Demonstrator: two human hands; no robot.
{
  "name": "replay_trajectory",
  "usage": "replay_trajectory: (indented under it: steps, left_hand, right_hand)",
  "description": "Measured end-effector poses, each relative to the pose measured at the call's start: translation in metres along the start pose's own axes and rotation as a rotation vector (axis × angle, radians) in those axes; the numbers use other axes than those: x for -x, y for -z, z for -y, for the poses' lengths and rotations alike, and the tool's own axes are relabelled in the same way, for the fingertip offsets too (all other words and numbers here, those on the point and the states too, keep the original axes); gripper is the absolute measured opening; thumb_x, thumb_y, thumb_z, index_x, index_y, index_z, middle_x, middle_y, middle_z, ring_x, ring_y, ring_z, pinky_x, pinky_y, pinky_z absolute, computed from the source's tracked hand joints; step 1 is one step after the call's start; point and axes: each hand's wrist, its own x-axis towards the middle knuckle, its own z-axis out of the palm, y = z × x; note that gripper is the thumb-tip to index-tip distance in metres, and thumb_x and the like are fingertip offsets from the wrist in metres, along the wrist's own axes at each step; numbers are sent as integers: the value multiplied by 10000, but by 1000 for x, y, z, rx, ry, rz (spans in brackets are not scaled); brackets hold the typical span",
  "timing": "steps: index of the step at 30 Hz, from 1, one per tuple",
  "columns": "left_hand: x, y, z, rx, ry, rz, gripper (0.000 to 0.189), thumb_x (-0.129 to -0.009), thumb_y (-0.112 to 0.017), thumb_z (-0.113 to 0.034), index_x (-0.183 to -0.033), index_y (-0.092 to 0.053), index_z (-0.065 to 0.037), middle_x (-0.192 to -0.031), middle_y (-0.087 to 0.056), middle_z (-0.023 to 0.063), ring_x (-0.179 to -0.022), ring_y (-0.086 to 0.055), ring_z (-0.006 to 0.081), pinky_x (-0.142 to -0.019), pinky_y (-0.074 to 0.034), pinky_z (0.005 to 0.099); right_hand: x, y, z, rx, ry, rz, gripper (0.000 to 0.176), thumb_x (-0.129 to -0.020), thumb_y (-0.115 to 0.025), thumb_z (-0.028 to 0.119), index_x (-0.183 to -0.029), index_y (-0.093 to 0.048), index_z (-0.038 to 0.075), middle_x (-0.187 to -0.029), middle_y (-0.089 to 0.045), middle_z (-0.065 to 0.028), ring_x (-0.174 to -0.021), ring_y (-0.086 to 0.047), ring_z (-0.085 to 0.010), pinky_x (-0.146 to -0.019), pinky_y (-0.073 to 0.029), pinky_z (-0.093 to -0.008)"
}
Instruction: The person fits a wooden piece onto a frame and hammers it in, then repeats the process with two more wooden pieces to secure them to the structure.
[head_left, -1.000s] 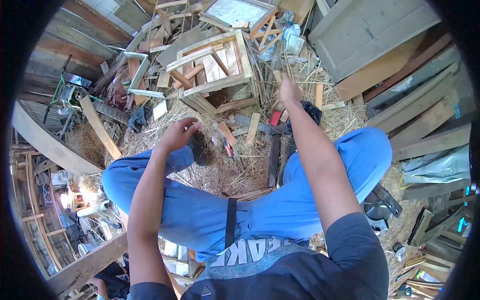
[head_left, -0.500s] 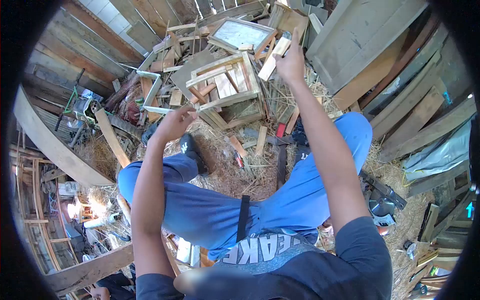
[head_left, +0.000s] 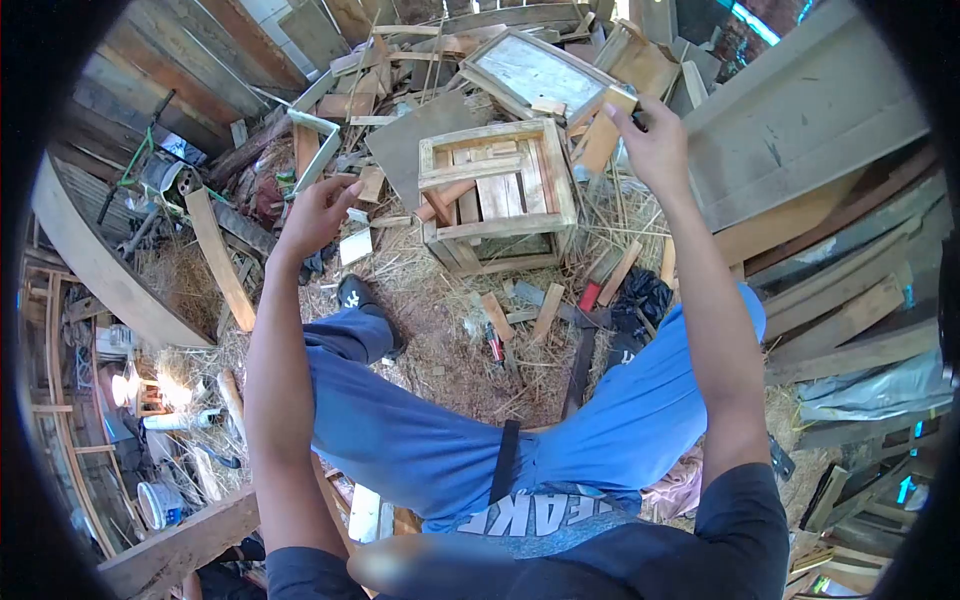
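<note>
My right hand [head_left: 655,142] grips a short flat piece of wood [head_left: 601,133], the thumb lying across its face and the other fingers partly hidden. My left hand [head_left: 318,212] hangs in the air with fingers loosely bent and apart, holding nothing. Between the two hands, on the ground ahead, stands a box-shaped wooden frame [head_left: 497,222] with slats inside. A framed pane [head_left: 540,75] lies behind it, close to the wood in my right hand. Near my left fingers is a white angled frame piece [head_left: 318,150].
Straw and loose wood offcuts cover the ground. A red-handled tool [head_left: 495,343] lies between my feet, with a red block [head_left: 590,295] to its right. A large panel [head_left: 800,110] leans at the right. A long curved board [head_left: 105,260] stands at the left.
My view has shifted, so the box frame appears farther right. The wood in my right hand has turned and now sits beside the framed pane. My left hand is farther from the box frame.
</note>
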Motion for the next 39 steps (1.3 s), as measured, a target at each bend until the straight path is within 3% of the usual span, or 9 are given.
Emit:
replay_trajectory:
  steps: [2, 5, 8, 12, 17, 25, 29, 33, 39]
  left_hand:
    - [-11, 0, 2, -7, -18, -10, 424, -1054, -622, -352, -1268, -684, 8, -944, -733, 102, -796, -663, 162, -756, -546, 347]
    - [-21, 2, -12, 1, -62, -10, 425, -1055, -621, -356, -1267, -687, 6, -944, -733, 104, -813, -668, 164, -762, -547, 350]
    - [-33, 2, -32, 30, -84, 25, 428, -1054, -620, -363, -1271, -686, 0, -960, -739, 112, -840, -679, 171, -776, -548, 354]
    - [-49, -2, -42, 47, -137, 21, 409, -1051, -623, -362, -1282, -684, -30, -994, -745, 134, -863, -696, 192, -785, -556, 367]
    - [-57, -9, -55, -9, -182, 25, 394, -1047, -634, -331, -1333, -659, -61, -1072, -734, 148, -879, -712, 201, -788, -561, 369]
    - [-60, -25, -74, 158, -256, -51, 461, -1039, -658, -283, -1459, -584, -105, -1144, -714, 108, -865, -688, 135, -752, -557, 337]
    - [-62, -30, -66, 254, -210, 60, 405, -1017, -691, -271, -1370, -661, -76, -1119, -751, 92, -886, -691, 134, -782, -563, 332]
    - [-62, -34, -64, 333, -174, 58, 308, -990, -726, -225, -1240, -744, -46, -1089, -782, 89, -913, -683, 114, -819, -560, 337]
    - [-55, -39, -70, 492, -165, 73, 267, -980, -732, -144, -1215, -754, -21, -1041, -779, 60, -901, -662, 99, -811, -560, 310]
  right_hand:
    - [-12, -24, -23, -246, 151, -82, 328, -918, -776, 207, -1185, -721, 24, -959, -716, -135, -688, -647, -165, -675, -551, -341]
    - [1, -24, 10, -511, 14, -111, 344, -996, -671, 55, -1337, -624, 65, -1004, -712, -95, -669, -631, -81, -556, -531, -249]
    - [-10, -36, -5, -514, -51, 28, 352, -1017, -652, 72, -1360, -572, 78, -1051, -702, -97, -669, -654, -94, -562, -553, -257]
    - [-14, -59, -8, -588, 5, -11, 246, -1039, -630, 105, -1273, -578, 46, -1034, -685, -101, -671, -679, -116, -569, -568, -258]
    - [-14, -66, -8, -800, -35, 58, 149, -1053, -604, 112, -1106, -571, -23, -999, -654, -124, -815, -734, -182, -668, -623, -288]
    - [3, -79, 0, -975, -104, 252, 159, -1053, -588, 82, -1115, -580, -65, -1091, -665, -174, -936, -747, -267, -873, -661, -367]
    - [10, -76, 2, -970, -153, 275, 131, -1084, -516, 74, -1101, -558, -49, -1139, -665, -191, -1070, -724, -338, -975, -637, -443]
    - [14, -76, 2, -981, -186, 273, 120, -1083, -518, 73, -1093, -549, -43, -1156, -659, -193, -1068, -724, -339, -979, -635, -447]
    - [18, -80, -4, -1014, -146, 286, 108, -1083, -522, 75, -1084, -543, -31, -1158, -654, -191, -1081, -720, -338, -994, -628, -446]
